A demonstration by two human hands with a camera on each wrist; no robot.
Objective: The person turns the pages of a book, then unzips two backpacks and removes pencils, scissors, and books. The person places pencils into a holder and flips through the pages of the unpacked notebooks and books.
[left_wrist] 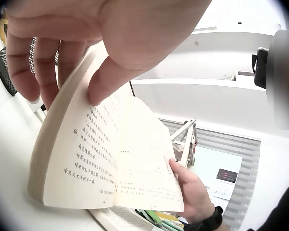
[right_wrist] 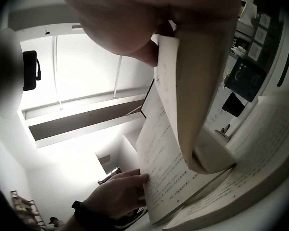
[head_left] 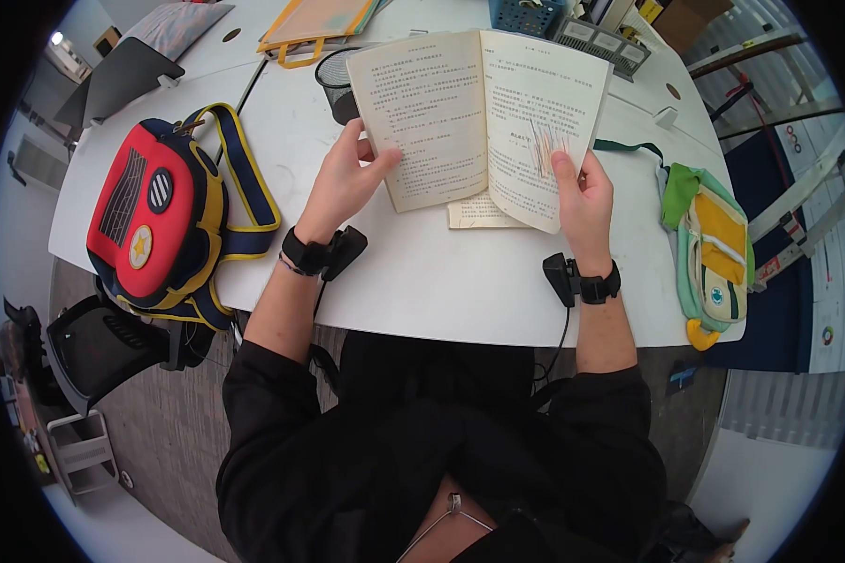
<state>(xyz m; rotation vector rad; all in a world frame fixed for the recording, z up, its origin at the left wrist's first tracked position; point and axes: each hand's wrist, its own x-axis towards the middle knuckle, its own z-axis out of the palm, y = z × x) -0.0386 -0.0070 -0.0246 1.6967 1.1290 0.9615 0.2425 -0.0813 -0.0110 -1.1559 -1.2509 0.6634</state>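
An open paperback book (head_left: 432,122) with printed pages is held up over the white table, with coloured scribbles on its right page. My left hand (head_left: 349,178) grips the left edge, thumb on the page and fingers behind, as the left wrist view also shows. At the right edge, my right hand (head_left: 584,192) pinches the pages with its thumb in front near the scribbles. Under the held book lies another book (head_left: 479,214), mostly hidden; its printed page (right_wrist: 250,168) shows more fully in the right wrist view.
A red car-shaped backpack (head_left: 155,216) stands on the table (head_left: 422,291) at left, a green and yellow bag (head_left: 714,249) at right. Behind the book are a black mesh holder (head_left: 336,84), a blue basket (head_left: 528,14) and a grey rack (head_left: 603,45). Orange-edged folders (head_left: 314,23) lie farther back.
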